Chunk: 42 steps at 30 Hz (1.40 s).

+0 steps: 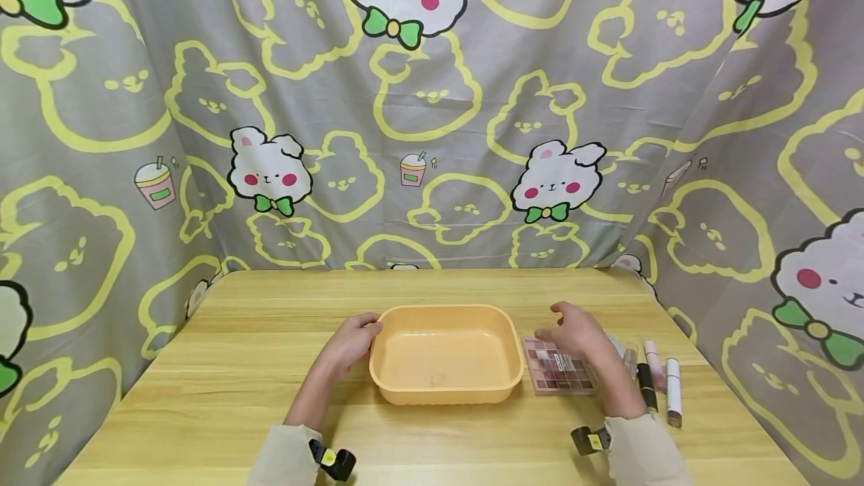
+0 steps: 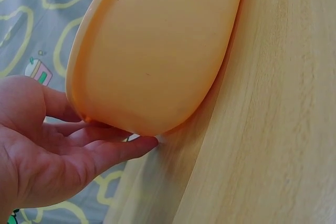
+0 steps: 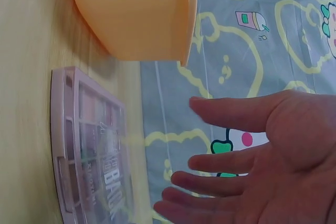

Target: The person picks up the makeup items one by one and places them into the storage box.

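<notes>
An orange rectangular plastic basin (image 1: 445, 397) stands on the wooden table. At its left end is my left hand (image 1: 352, 341), its fingertips right at the outside wall near the rim. In the left wrist view, the fingers (image 2: 113, 156) lie fairly straight along the basin's outer side. My right hand (image 1: 572, 330) hovers above an eyeshadow palette (image 1: 556, 377) with a clear lid, just right of the basin. The right wrist view shows its thumb and fingers (image 3: 210, 184) spread and extended, nothing held, with the palette (image 3: 97, 145) lying beyond them.
Right of the palette lie several slim cosmetic tubes: a white one (image 1: 673, 388), a black one (image 1: 646, 387) and a pink one (image 1: 652, 361). Partly behind the right forearm is a clear tube (image 1: 631, 357). A patterned grey curtain (image 1: 432, 208) hangs behind the table (image 1: 223, 388).
</notes>
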Each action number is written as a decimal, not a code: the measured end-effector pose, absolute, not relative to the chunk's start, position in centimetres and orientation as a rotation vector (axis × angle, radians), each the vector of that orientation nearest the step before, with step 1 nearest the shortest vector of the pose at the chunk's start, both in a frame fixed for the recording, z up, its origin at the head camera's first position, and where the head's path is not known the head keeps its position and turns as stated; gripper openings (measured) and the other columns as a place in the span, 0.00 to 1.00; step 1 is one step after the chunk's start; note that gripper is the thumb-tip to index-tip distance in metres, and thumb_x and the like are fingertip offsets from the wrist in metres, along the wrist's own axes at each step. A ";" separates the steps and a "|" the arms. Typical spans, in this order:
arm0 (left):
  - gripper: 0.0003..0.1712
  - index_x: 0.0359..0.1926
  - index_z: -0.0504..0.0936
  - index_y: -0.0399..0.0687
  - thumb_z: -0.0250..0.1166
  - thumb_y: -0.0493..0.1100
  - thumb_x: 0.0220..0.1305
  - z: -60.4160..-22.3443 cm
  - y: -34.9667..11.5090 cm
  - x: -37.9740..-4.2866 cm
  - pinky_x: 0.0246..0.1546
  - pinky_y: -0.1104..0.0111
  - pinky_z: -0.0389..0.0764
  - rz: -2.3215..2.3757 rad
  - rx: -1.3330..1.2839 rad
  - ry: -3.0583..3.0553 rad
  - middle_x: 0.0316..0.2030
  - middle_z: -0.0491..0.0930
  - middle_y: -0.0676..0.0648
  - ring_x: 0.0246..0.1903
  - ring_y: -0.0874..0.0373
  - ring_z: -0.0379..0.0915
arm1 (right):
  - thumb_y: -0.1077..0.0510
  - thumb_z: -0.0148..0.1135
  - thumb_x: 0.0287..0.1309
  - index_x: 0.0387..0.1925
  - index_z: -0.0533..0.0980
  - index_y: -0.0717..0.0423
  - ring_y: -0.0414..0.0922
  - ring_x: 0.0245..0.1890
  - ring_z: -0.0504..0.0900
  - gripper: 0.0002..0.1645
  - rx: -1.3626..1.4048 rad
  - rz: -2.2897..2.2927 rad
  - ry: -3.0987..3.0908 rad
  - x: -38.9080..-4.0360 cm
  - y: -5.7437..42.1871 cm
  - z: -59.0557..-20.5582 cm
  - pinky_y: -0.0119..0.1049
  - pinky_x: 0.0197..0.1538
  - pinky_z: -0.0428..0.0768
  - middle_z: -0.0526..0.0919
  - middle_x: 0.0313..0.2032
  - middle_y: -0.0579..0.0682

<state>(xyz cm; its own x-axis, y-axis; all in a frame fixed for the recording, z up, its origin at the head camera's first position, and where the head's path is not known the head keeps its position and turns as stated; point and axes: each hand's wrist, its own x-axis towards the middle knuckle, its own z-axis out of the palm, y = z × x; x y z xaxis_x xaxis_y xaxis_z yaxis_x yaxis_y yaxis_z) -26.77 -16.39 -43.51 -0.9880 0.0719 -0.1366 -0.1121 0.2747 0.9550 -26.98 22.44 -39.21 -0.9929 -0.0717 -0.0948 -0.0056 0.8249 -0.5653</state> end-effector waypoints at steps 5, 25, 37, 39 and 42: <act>0.22 0.64 0.75 0.32 0.51 0.40 0.77 -43.6 -16.3 -27.0 0.46 0.57 0.85 1.808 -0.044 2.386 0.53 0.81 0.34 0.48 0.46 0.82 | 0.54 0.74 0.54 0.62 0.68 0.77 0.72 0.57 0.75 0.42 -0.042 -0.756 2.926 -26.8 22.6 -39.4 0.62 0.56 0.78 0.74 0.58 0.77; 0.23 0.66 0.74 0.34 0.51 0.41 0.77 -43.7 -16.2 -27.0 0.53 0.50 0.82 1.816 -0.007 2.349 0.56 0.79 0.35 0.53 0.46 0.80 | 0.54 0.76 0.49 0.62 0.68 0.79 0.71 0.55 0.78 0.46 0.008 -0.682 2.905 -26.5 22.1 -40.5 0.61 0.55 0.79 0.77 0.56 0.76; 0.22 0.64 0.75 0.33 0.51 0.41 0.77 -43.7 -16.6 -26.8 0.53 0.52 0.82 1.815 -0.028 2.369 0.54 0.80 0.37 0.52 0.48 0.80 | 0.58 0.79 0.38 0.57 0.72 0.77 0.52 0.33 0.77 0.45 0.010 -0.588 2.897 -26.3 21.0 -40.9 0.47 0.39 0.82 0.82 0.42 0.67; 0.22 0.64 0.75 0.33 0.51 0.41 0.77 -43.7 -16.6 -26.8 0.53 0.52 0.82 1.815 -0.017 2.368 0.54 0.80 0.37 0.51 0.47 0.80 | 0.59 0.79 0.37 0.54 0.73 0.76 0.52 0.32 0.76 0.42 0.009 -0.570 2.905 -26.3 21.0 -40.9 0.47 0.38 0.81 0.82 0.38 0.64; 0.22 0.64 0.76 0.33 0.51 0.41 0.77 -43.7 -16.6 -26.8 0.51 0.53 0.83 1.825 -0.011 2.361 0.53 0.80 0.36 0.51 0.47 0.80 | 0.59 0.79 0.36 0.48 0.75 0.74 0.52 0.32 0.76 0.37 0.011 -0.556 2.908 -26.2 20.9 -41.0 0.47 0.37 0.80 0.81 0.34 0.60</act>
